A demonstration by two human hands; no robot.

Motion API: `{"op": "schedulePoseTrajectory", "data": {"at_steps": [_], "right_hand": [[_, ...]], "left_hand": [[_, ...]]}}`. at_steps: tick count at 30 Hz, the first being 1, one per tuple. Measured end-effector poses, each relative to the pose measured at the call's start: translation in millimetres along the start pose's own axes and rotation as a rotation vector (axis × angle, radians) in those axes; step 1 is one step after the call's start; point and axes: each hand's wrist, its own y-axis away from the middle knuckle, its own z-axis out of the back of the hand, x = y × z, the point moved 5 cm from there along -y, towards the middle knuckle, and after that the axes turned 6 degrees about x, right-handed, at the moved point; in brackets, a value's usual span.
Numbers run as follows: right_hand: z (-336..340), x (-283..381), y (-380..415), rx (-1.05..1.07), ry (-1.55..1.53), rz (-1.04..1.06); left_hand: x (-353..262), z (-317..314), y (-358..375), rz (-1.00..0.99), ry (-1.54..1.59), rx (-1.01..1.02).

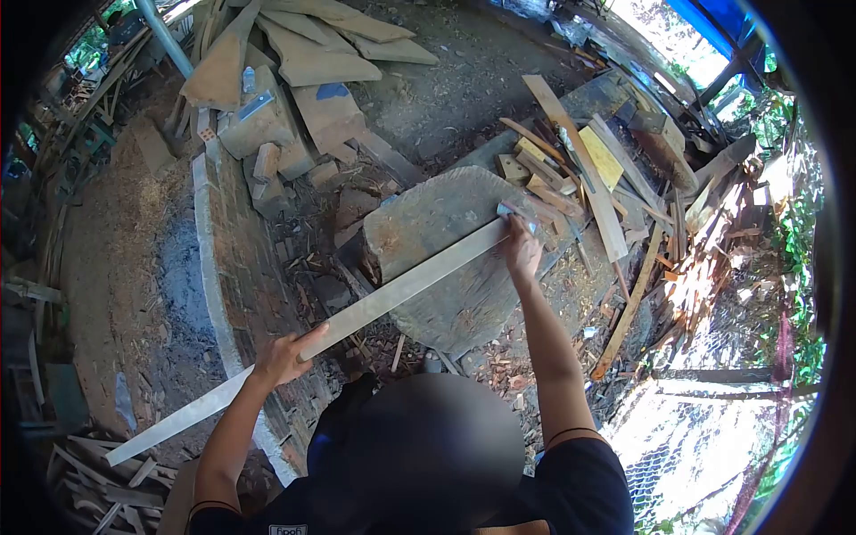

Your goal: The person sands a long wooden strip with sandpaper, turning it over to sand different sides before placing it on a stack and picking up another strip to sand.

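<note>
A long, pale wooden strip point(401, 291) runs diagonally from the lower left up to the right, its upper part lying across a broad wooden stump point(437, 214). My left hand point(287, 358) is closed around the strip near its middle, in the air beside the stump. At the strip's upper end, my right hand point(523, 253) is closed over a small blue-and-white piece point(506, 210) pressed against the wood. What this piece is cannot be made out, as the fingers partly cover it.
Offcuts point(544, 174) and a long plank point(580, 165) lie beyond the stump on the right. Wooden slabs point(312, 53) are piled at the back left, near a bottle point(249, 78). A low brick wall point(209, 241) runs along the left. Wood chips litter the ground.
</note>
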Motion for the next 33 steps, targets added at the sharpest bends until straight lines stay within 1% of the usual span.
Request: {"op": "schedulePoseTrajectory", "data": {"at_steps": [1,2,3,4,5,6,7,9,11,13,15,16,17,18,19,21,22,23,24,25,26,27,29,30,31,33], "right_hand": [[-12.1,6.7,6.5,-0.028,0.034,0.002],[-14.4,38.9,29.6,-0.138,-0.015,0.136],[-24.5,63.0,52.1,-0.225,-0.069,0.372],[-38.1,88.9,76.3,-0.151,-0.104,0.437],[-38.7,120.3,98.7,-0.043,-0.122,0.552],[-40.8,151.5,121.6,0.195,-0.219,0.607],[-46.8,160.9,143.5,0.093,-0.145,0.751],[-39.9,163.1,139.7,0.176,-0.113,0.785],[-38.9,118.0,95.6,0.117,-0.266,0.681],[-28.8,61.7,46.2,0.009,-0.121,0.391],[-11.3,38.3,21.4,-0.049,-0.039,0.182],[-8.7,28.2,16.7,-0.033,-0.014,0.142],[-6.1,17.8,9.6,-0.022,0.012,0.103],[-2.2,11.3,3.8,0.015,0.021,0.078],[-0.3,6.9,0.7,0.02,0.021,0.08],[5.7,1.8,2.3,0.053,0.002,-0.026],[-0.9,-9.2,2.1,-0.037,0.036,0.07],[-8.4,-9.3,9.2,-0.03,0.036,0.061],[-10.8,-0.8,16.5,-0.113,0.045,0.092],[-14.2,10.7,21.6,-0.197,0.054,0.132],[-23.2,33.4,35.4,-0.181,-0.009,0.238],[-35.5,65.3,58.2,-0.049,0.034,0.304],[-39.0,130.3,120.4,-0.021,-0.057,0.569],[-40.7,154.2,138.8,0.185,-0.265,0.65],[-42.8,163.6,154.4,0.142,-0.151,0.734],[-33.0,156.5,126.2,0.132,-0.198,0.77]], "left_hand": [[-0.3,1.8,-0.1,0.002,0.0,-0.009],[-3.2,4.8,-0.1,-0.006,0.003,-0.003],[-5.4,5.4,0.3,-0.009,0.008,0.004],[-5.3,4.5,0.6,0.002,0.016,-0.006],[-5.0,3.2,0.7,0.001,0.013,-0.006],[-4.5,2.9,1.1,-0.003,0.006,-0.004],[-5.2,4.1,0.4,0.005,0.005,-0.013],[-10.8,5.5,-1.8,0.008,-0.049,-0.011],[-14.4,-0.6,-15.4,-0.004,-0.002,-0.002],[-34.6,2.2,-34.4,-0.014,0.06,0.002],[-68.0,17.2,-52.6,-0.071,-0.012,-0.082],[-70.7,12.6,-54.7,-0.065,-0.008,-0.083],[-72.1,10.0,-60.0,-0.069,-0.026,-0.132],[-72.9,10.6,-62.1,-0.074,-0.044,-0.181],[-65.9,8.7,-51.9,-0.071,-0.041,-0.179],[-24.8,1.0,-8.3,0.153,-0.102,-0.138],[1.2,-7.0,11.3,0.221,-0.034,-0.077],[21.8,-13.3,25.1,0.29,0.035,-0.019],[26.8,-16.1,29.2,0.29,0.038,-0.012],[28.8,-17.4,31.7,0.264,0.049,-0.056],[29.8,-14.3,30.4,0.238,0.057,-0.11],[27.6,-8.8,24.5,0.239,0.06,-0.124],[14.6,-4.3,17.1,0.27,0.059,-0.13],[12.8,-5.7,15.0,0.275,0.066,-0.131],[11.2,-5.4,12.3,0.251,0.063,-0.149],[10.0,-1.4,12.0,0.225,0.055,-0.161]]}}
